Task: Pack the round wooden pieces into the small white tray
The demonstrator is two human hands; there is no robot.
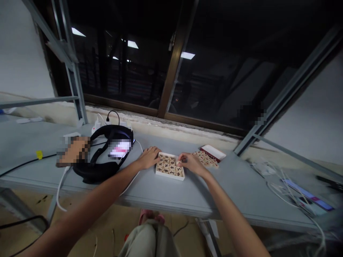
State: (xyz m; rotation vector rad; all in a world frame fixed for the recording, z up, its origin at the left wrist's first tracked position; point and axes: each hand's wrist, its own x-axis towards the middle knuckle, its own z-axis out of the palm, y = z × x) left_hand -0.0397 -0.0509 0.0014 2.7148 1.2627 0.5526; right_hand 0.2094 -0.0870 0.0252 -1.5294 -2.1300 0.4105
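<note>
A shallow white box (169,176) lies on the grey table, holding rows of round wooden Chinese chess pieces (169,166) with dark characters. At its upper left corner, my left hand (149,157) grips the edge with bent fingers. My right hand (190,162) is over the box's upper right side, thumb and fingers closed on a chess piece (179,162) that they partly cover. Beyond that hand, a pile of loose chess pieces (205,159) lies beside a white and dark red box lid (213,152).
Left of the box sit a black headset (100,173) and a lit phone (120,148). A white cable (62,182) hangs over the table's front edge. At right are tangled cables (278,178) and another phone (308,194). Metal frame posts (76,89) and a window (128,64) stand behind.
</note>
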